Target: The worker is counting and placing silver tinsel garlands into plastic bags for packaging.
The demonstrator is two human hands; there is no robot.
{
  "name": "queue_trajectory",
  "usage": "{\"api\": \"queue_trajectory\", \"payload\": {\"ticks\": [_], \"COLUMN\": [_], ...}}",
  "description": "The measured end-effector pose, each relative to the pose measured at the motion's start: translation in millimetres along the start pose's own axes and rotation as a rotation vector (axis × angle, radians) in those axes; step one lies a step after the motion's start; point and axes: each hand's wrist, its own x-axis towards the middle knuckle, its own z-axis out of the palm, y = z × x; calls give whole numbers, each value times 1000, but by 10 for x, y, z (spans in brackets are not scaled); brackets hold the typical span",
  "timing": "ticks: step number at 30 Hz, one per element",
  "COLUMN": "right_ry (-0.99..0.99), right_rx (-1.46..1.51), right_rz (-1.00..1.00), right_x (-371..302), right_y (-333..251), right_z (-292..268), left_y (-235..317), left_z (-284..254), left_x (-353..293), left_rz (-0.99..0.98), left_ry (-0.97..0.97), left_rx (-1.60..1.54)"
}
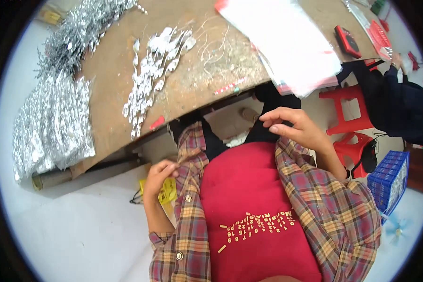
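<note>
My left hand (159, 177) is beside the open plaid shirt (189, 225), its fingers loosely bent and nothing seen in them. Over my right thigh, close to the table's near edge, my right hand (297, 128) hovers with curved fingers and the thumb apart, holding nothing. On the brown table (110, 89) ahead lie loose silver strands with leaf-like pieces (148, 82). Beside them are thin pale threads (214, 49) and a small red piece (157, 123) at the edge. A stack of clear plastic bags (291, 42) overhangs the near edge on the right.
Thick bundles of silver strands (56, 122) hang over the table's left end. A red-and-black device (347, 41) lies at the right. Red stools (345, 105), a blue basket (386, 181) and another person in dark clothes (399, 98) are on the right. A yellow bag (168, 191) is near my left forearm.
</note>
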Motion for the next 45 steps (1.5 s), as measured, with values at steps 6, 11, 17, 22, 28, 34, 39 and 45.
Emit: {"api": "queue_trajectory", "payload": {"ticks": [6, 11, 17, 22, 28, 34, 39, 45], "right_ry": [-111, -212, -252, -176, -88, -153, -106, -252], "right_rx": [-208, -354, -475, -516, -487, -531, -522, -516], "right_rz": [-98, -93, 109, 249, 320, 316, 345, 95], "right_x": [147, 276, 263, 106, -46, 36, 3, 215], "right_y": [-209, -342, -523, -542, -803, -618, -571, -490], "right_z": [206, 488, 660, 749, 875, 954, 930, 1120], "left_y": [-575, -1572, -2739, -3567, -4820, -4802, -3186, -1945], "left_z": [452, -83, -359, -279, -525, -1323, -1106, -918], "left_x": [-264, 751, 1536, 1840, 2277, 2535, 1922, 198], "left_rz": [336, 387, 403, 385, 389, 399, 275, 535], "left_ry": [490, 472, 590, 763, 971, 895, 1139, 1124], "left_rx": [-374, -513, -718, -916, -1068, -1531, -1483, -273]}}
